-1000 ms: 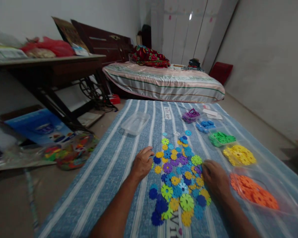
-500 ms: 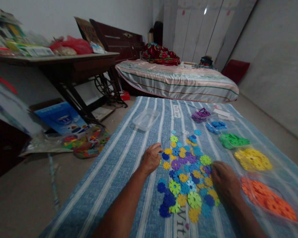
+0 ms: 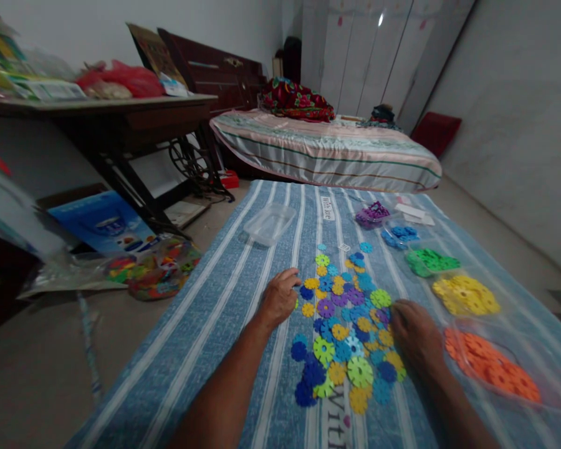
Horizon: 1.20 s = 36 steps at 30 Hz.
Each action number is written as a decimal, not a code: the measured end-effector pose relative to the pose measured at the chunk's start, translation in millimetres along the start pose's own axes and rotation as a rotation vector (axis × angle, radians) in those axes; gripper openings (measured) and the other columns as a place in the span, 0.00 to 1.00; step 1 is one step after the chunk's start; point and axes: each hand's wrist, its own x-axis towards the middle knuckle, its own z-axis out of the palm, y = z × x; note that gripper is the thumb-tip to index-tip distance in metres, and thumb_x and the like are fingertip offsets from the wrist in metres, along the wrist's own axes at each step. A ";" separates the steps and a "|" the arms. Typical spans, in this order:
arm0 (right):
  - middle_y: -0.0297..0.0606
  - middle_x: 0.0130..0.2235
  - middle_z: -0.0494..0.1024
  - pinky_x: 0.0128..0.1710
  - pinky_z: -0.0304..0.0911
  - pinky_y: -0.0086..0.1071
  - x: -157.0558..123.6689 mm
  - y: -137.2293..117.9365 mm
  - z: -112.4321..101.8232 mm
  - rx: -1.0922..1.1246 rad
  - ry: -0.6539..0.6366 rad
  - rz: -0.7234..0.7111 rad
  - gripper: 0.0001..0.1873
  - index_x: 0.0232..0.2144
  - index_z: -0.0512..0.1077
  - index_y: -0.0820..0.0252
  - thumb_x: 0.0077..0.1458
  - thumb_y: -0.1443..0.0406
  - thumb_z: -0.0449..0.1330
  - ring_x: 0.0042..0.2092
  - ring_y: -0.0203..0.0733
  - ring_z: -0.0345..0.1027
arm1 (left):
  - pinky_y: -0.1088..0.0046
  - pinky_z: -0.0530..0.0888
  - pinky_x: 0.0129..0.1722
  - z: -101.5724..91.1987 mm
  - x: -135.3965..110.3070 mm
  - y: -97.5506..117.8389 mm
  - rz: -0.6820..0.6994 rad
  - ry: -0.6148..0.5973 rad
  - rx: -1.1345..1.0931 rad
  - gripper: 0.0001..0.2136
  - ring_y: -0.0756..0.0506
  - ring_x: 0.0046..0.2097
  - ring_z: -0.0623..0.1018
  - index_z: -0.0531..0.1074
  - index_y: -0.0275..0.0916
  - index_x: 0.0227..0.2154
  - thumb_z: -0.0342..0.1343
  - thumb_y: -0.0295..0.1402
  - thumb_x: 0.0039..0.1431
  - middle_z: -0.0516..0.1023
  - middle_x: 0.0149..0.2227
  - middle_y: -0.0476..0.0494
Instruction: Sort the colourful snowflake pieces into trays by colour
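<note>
A pile of flat snowflake-shaped plastic pieces (image 3: 343,324) in blue, yellow, green and purple lies on a blue striped cloth (image 3: 224,324). My left hand (image 3: 278,299) rests at the pile's left edge, fingers curled down onto the pieces there. At the pile's right edge my right hand (image 3: 414,333) has its fingers bent onto the pieces; whether either hand holds one is hidden. Sorted heaps sit along the right in clear trays: orange (image 3: 493,368), yellow (image 3: 465,294), green (image 3: 427,260), blue (image 3: 399,234) and purple (image 3: 371,214).
An empty clear tray (image 3: 268,223) lies on the cloth beyond my left hand. A bag of coloured pieces (image 3: 152,274) and a blue box (image 3: 103,224) are on the floor at left, under a dark table (image 3: 121,118). A mattress (image 3: 327,153) lies behind.
The camera view shifted slightly. Both hands stay at the edges of the pile, with only small finger movements.
</note>
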 end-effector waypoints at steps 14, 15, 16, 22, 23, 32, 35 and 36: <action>0.43 0.38 0.77 0.42 0.62 0.36 4.7 -4.7 0.0 0.003 0.019 0.004 0.15 0.32 0.75 0.60 0.61 0.62 0.50 0.40 0.45 0.68 | 0.62 0.72 0.56 -0.3 5.5 -3.3 0.013 0.025 0.020 0.13 0.42 0.53 0.75 0.76 0.39 0.33 0.48 0.23 0.50 0.76 0.51 0.40; 0.43 0.39 0.77 0.42 0.62 0.35 5.3 -5.1 -0.1 0.002 0.018 0.007 0.15 0.33 0.75 0.60 0.61 0.62 0.50 0.40 0.45 0.68 | 0.61 0.72 0.56 -0.5 6.1 -3.8 0.015 0.023 0.015 0.13 0.42 0.53 0.75 0.76 0.39 0.33 0.48 0.23 0.50 0.76 0.51 0.40; 0.43 0.39 0.77 0.42 0.62 0.35 5.9 -5.4 -0.1 0.002 0.018 0.010 0.15 0.33 0.75 0.60 0.61 0.62 0.50 0.41 0.45 0.68 | 0.61 0.72 0.56 -0.8 6.7 -4.2 0.017 0.020 0.010 0.12 0.41 0.53 0.75 0.76 0.39 0.33 0.48 0.24 0.51 0.76 0.52 0.40; 0.43 0.38 0.77 0.43 0.61 0.36 8.4 -7.7 -0.2 0.049 0.010 0.037 0.15 0.31 0.75 0.60 0.60 0.63 0.49 0.41 0.45 0.67 | 0.60 0.71 0.56 -3.6 7.8 -3.6 -0.005 0.001 -0.001 0.11 0.40 0.54 0.75 0.76 0.39 0.34 0.49 0.28 0.52 0.75 0.53 0.39; 0.43 0.38 0.77 0.44 0.61 0.36 8.8 -7.8 -0.6 0.060 0.010 0.046 0.15 0.31 0.75 0.60 0.60 0.62 0.50 0.41 0.45 0.67 | 0.60 0.71 0.57 -4.4 7.9 -3.0 -0.011 -0.006 -0.003 0.11 0.40 0.54 0.75 0.76 0.39 0.34 0.49 0.28 0.52 0.75 0.53 0.39; 0.43 0.39 0.77 0.46 0.60 0.39 21.0 -11.7 -2.6 0.093 -0.048 0.219 0.19 0.37 0.75 0.60 0.60 0.56 0.49 0.43 0.48 0.67 | 0.59 0.69 0.59 -12.9 9.8 -1.4 -0.018 -0.105 -0.081 0.11 0.39 0.56 0.73 0.76 0.39 0.34 0.51 0.32 0.51 0.73 0.55 0.39; 0.47 0.47 0.75 0.51 0.59 0.42 28.1 -14.3 5.0 0.047 -0.067 0.217 0.23 0.46 0.74 0.62 0.58 0.52 0.51 0.50 0.51 0.66 | 0.59 0.67 0.60 -19.0 9.4 -2.2 -0.016 -0.186 -0.104 0.13 0.38 0.59 0.70 0.76 0.39 0.37 0.52 0.35 0.50 0.70 0.58 0.39; 0.48 0.50 0.74 0.53 0.58 0.42 30.1 -15.0 7.7 0.029 -0.080 0.213 0.25 0.48 0.73 0.62 0.57 0.51 0.52 0.51 0.52 0.65 | 0.59 0.66 0.61 -21.7 9.1 -2.2 -0.018 -0.214 -0.111 0.13 0.38 0.60 0.69 0.76 0.39 0.38 0.53 0.35 0.50 0.68 0.60 0.39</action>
